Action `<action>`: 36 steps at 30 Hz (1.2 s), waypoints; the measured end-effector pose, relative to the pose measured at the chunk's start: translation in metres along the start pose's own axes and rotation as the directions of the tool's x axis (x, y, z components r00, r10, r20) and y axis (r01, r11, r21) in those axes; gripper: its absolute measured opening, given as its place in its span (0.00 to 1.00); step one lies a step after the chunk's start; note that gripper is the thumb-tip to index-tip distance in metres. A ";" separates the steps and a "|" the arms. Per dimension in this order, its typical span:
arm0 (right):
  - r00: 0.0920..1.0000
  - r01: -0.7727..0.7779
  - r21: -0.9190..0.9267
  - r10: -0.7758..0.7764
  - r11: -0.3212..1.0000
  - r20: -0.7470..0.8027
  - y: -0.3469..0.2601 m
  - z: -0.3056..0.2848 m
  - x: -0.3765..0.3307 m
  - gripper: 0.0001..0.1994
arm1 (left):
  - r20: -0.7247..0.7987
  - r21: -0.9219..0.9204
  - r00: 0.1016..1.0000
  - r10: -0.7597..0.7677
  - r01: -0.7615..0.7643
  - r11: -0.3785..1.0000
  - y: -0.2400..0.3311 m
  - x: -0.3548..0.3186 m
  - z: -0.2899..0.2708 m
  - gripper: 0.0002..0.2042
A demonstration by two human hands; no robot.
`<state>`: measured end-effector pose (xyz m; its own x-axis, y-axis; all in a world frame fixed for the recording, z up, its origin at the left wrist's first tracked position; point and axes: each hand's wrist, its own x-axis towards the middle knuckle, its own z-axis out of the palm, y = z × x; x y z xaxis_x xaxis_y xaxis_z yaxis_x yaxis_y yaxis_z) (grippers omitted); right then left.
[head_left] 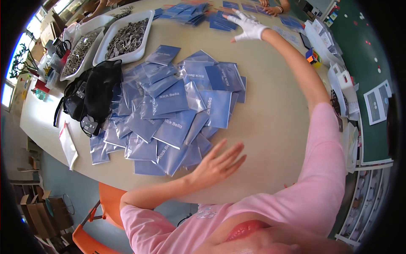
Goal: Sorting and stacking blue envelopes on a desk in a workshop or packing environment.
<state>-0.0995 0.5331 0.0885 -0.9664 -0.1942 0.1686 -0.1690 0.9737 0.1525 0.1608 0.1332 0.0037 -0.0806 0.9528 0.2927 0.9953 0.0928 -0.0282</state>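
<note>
My right hand [249, 30], in a white glove that leaves some fingertips bare, stretches to the far side of the table. Its fingers are spread beside a few flat blue packets [221, 22]; whether they touch one I cannot tell. My left hand [218, 166] is bare and holds nothing, its fingers extended over the near table edge. Just beyond it lies a large loose pile of blue cards in clear plastic sleeves [171, 99], overlapping at many angles, with pale print on them.
Left of the pile sits a black mesh bag [101, 91]. Behind it, white trays [145, 48] hold small metal pieces. Another person's hands [272, 9] work at the far edge near more blue packets [184, 12]. A colourful puzzle cube [312, 56] stands right; an orange chair [112, 205] is below left.
</note>
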 end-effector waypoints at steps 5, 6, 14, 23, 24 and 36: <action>0.972 -0.221 0.273 0.186 0.936 0.146 -0.020 0.074 0.160 0.33 | 0.003 -0.341 1.000 0.017 -0.015 0.940 0.001 -0.014 0.014 0.25; 0.914 -0.403 0.278 0.398 0.872 0.077 0.035 0.101 0.170 0.32 | -0.037 -0.360 0.997 0.072 -0.081 0.930 0.003 -0.005 0.019 0.25; 0.996 -0.091 0.584 0.059 0.807 0.074 0.035 0.120 0.109 0.29 | 0.040 -0.522 0.999 0.010 0.013 0.853 -0.004 -0.017 0.022 0.23; 0.996 0.094 0.188 -0.094 0.978 -0.010 0.057 0.082 -0.208 0.30 | -0.069 -0.466 0.995 0.066 -0.091 0.880 -0.006 -0.004 0.018 0.22; 0.989 0.125 0.217 -0.139 0.968 0.049 0.032 0.062 -0.248 0.32 | -0.089 -0.471 0.995 0.042 -0.079 0.878 -0.005 -0.006 0.018 0.21; 0.054 0.965 0.264 -0.985 0.010 -0.162 -0.051 -0.021 -0.341 0.10 | -0.065 -0.339 0.969 0.239 -0.247 0.908 -0.003 0.146 0.060 0.28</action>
<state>0.2432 0.5469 0.0435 0.1457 -0.9892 0.0169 -0.9848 -0.1466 -0.0929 0.1425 0.2896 -0.0107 0.1637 0.9264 0.3391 0.9418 -0.2490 0.2258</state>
